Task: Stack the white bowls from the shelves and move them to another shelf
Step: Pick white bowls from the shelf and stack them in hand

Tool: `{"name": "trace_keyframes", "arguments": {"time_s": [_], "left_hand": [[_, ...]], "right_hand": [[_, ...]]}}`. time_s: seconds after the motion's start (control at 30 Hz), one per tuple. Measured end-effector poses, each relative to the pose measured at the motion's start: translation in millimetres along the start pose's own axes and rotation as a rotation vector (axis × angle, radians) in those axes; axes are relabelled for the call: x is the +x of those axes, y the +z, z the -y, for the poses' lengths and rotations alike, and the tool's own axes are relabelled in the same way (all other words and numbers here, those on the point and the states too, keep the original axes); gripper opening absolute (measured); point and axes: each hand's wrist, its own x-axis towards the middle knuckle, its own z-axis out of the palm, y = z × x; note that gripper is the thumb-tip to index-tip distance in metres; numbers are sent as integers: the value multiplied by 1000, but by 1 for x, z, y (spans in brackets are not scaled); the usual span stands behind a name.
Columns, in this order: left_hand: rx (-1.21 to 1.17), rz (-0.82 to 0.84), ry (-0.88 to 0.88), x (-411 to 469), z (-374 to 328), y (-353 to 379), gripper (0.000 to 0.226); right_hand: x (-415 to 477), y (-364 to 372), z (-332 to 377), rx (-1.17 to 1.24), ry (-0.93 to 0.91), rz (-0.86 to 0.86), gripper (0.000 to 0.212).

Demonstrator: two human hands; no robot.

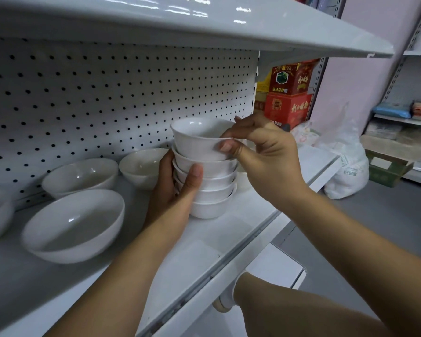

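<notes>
a stack of small white bowls (213, 188) is seen on the white shelf (231, 229), towards its right end. its side is gripped by the left hand (174, 190), the thumb laid across the front. the rim of the top bowl (195, 143) is pinched by the right hand (265, 156). larger white bowls (75, 224) are set apart to the left.
</notes>
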Motion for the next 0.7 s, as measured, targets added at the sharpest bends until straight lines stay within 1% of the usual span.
{"name": "trace_keyframes", "arguments": {"time_s": [0.07,0.13,0.23,0.3,0.33,0.43,0.47,0.5,0.53,0.57,0.6,0.7], "left_hand": [[4,0,2,0,0,-1,54],[9,-2,14,0,-1,-1,58],[5,-10,17,0,-1,1,55],[-3,-8,8,0,-1,1,56],[-2,-8,2,-1,-2,1,56],[3,-18,-11,-2,-4,1,57],[1,-22,-9,-2,-5,2,57],[1,-24,-7,-2,-6,2,57],[3,-25,-5,-3,-7,3,58],[5,-25,-1,-3,-8,3,60],[8,-23,4,-2,-8,4,60],[15,-17,-2,-1,-5,2,57]], "right_hand": [[-5,1,-2,3,-1,22,12],[-6,1,-3,0,8,28,10],[-4,-1,-2,-34,2,40,10],[-6,-3,-3,-52,18,65,14],[-8,-4,-4,-56,63,89,24],[-13,-5,-6,-59,282,183,78],[-13,-4,-5,-48,356,197,93],[-11,-2,-5,-35,417,201,103],[-9,0,-4,-27,459,202,108],[-7,1,-3,-23,482,199,109],[-5,2,-3,-12,493,192,105],[-7,3,-4,63,483,154,84]]}}
